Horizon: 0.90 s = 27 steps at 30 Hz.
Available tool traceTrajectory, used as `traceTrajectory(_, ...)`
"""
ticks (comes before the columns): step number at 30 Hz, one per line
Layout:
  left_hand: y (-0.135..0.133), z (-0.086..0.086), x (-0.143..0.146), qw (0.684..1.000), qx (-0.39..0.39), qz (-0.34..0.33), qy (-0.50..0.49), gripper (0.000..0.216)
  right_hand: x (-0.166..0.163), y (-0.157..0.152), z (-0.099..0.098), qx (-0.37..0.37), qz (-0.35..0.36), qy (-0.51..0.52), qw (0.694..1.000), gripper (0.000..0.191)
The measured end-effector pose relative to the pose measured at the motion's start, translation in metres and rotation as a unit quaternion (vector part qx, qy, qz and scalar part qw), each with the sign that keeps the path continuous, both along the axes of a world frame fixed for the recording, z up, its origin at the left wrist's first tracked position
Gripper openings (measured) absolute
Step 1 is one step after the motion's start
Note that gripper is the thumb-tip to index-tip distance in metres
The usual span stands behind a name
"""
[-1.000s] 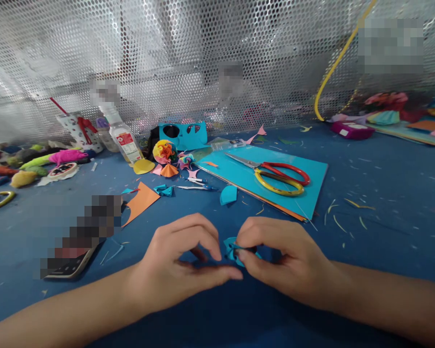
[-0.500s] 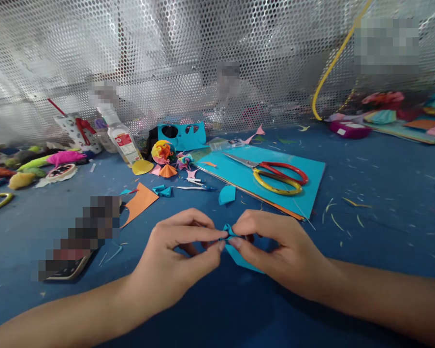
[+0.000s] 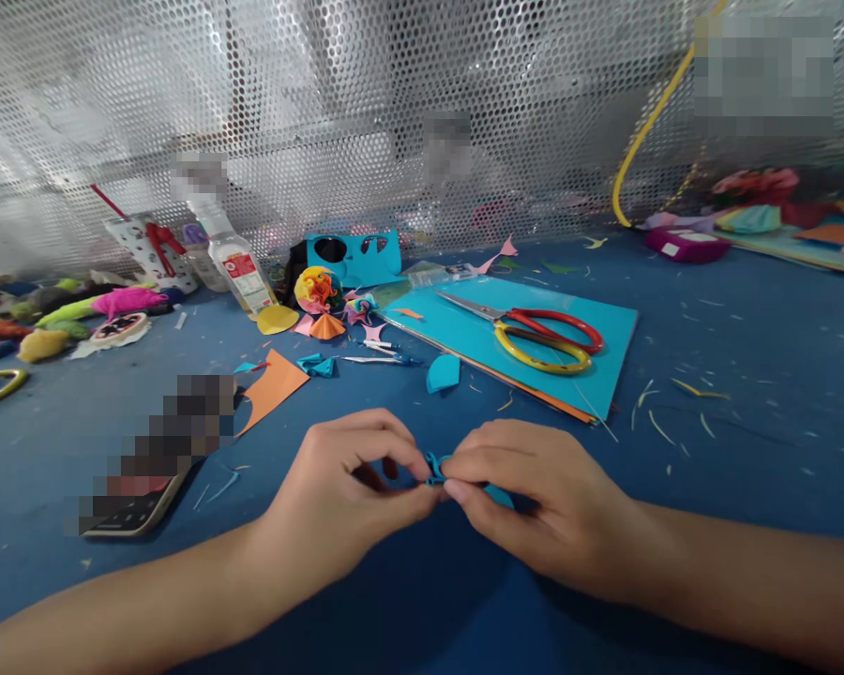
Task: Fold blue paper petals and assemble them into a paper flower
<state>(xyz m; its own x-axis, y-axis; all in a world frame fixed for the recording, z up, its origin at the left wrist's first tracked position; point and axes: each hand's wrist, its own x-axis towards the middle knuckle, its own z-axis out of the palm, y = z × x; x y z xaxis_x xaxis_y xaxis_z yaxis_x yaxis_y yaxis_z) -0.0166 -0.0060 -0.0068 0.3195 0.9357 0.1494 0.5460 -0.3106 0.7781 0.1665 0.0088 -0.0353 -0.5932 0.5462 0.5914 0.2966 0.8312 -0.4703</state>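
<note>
Both hands meet low over the blue table (image 3: 746, 441), pinching a small folded blue paper piece (image 3: 436, 466) between them. My left hand (image 3: 344, 492) grips its left end with thumb and forefinger. My right hand (image 3: 527, 502) pinches the right end, and a bit of the blue paper shows under its fingers. Most of the piece is hidden by the fingertips.
Red and yellow scissors (image 3: 541, 337) lie on a blue paper sheet (image 3: 605, 361) beyond my hands. An orange paper scrap (image 3: 274, 389), a phone (image 3: 141, 487), a glue bottle (image 3: 235, 267), small paper flowers (image 3: 320, 295) and cut scraps lie left. A perforated metal screen (image 3: 366, 103) closes the back.
The hands closed together over the blue piece: the left thumb and forefinger took hold of its left end, and the paper got folded tighter, showing less under the right hand.
</note>
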Motion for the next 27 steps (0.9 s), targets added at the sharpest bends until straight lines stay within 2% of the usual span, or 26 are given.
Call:
traceTrajectory(6, -0.0005, -0.0010, -0.0001, 1.000, -0.007, -0.018, 0.001, 0.010, 0.0007, -0.0001, 0.0003, -0.028, 0.008, -0.010, 1.000, 0.013)
traceTrajectory(12, 0.0014, -0.0047, 0.0014, 0.987, -0.105, 0.022, -0.119, 0.024, 0.0022, 0.0042, 0.0021, -0.167, -0.039, 0.009, 0.985, 0.020)
traceTrajectory(14, 0.0028, -0.0061, 0.0021, 0.979, -0.125, 0.031, -0.159, 0.024, 0.0014, 0.0045, 0.0005, -0.201, -0.042, 0.012, 0.979, 0.016)
traceTrajectory(17, 0.0046, -0.0081, 0.0019, 0.974, -0.127, 0.029, -0.187, 0.025, -0.0007, 0.0047, -0.0034, -0.235, -0.058, 0.008, 0.970, 0.018)
traceTrajectory(22, 0.0053, -0.0099, -0.0009, 0.980, -0.099, 0.003, -0.170, 0.023, -0.0027, 0.0071, -0.0063, -0.240, -0.087, 0.030, 0.966, 0.021)
traceTrajectory(27, 0.0051, -0.0092, -0.0014, 0.984, -0.094, -0.006, -0.149, 0.024, -0.0019, 0.0085, -0.0038, -0.260, -0.036, 0.033, 0.964, 0.012)
